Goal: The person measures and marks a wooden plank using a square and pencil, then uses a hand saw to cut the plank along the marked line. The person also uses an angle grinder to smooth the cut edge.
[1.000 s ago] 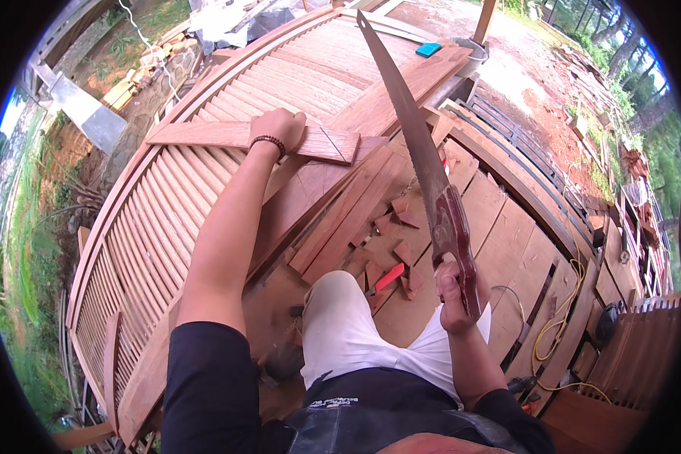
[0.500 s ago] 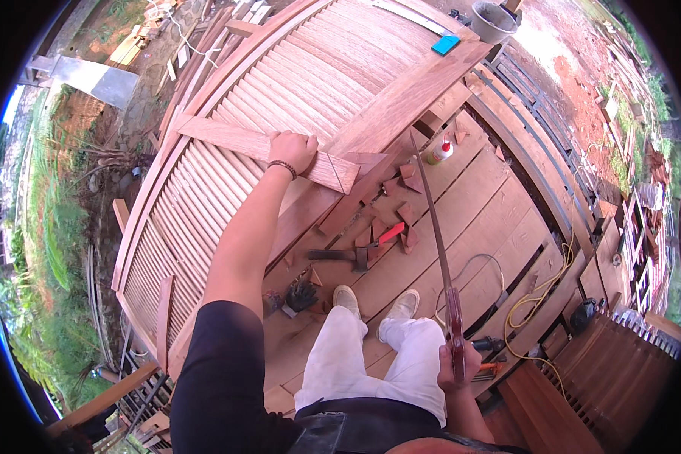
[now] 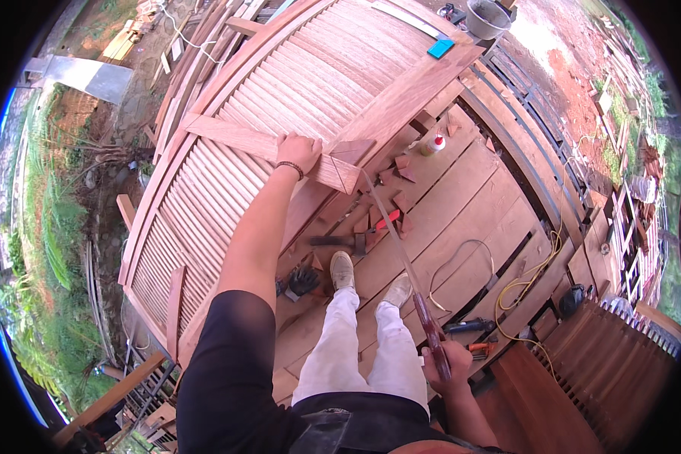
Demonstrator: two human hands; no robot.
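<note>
Slanting handsaw [image 3: 406,266]: 4 o'clock, blade aimed toward 11, tip just beside the end of the plank [image 3: 238,139]
Right hand [image 3: 448,365]: 5 o'clock, grip closed round its handle [image 3: 431,329]
Left hand [image 3: 299,151]: 11 o'clock, grip curled over the plank
Louvred panel [image 3: 287,91]: 11 o'clock, under the plank

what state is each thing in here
Slatted panel: lying, slats up
Board: laid across the panel
Left grip: closed over the board
Handsaw: held, tip near the board's end
Right grip: closed around the handsaw's handle
Bottle: red-tipped
Black glove: unworn
</note>
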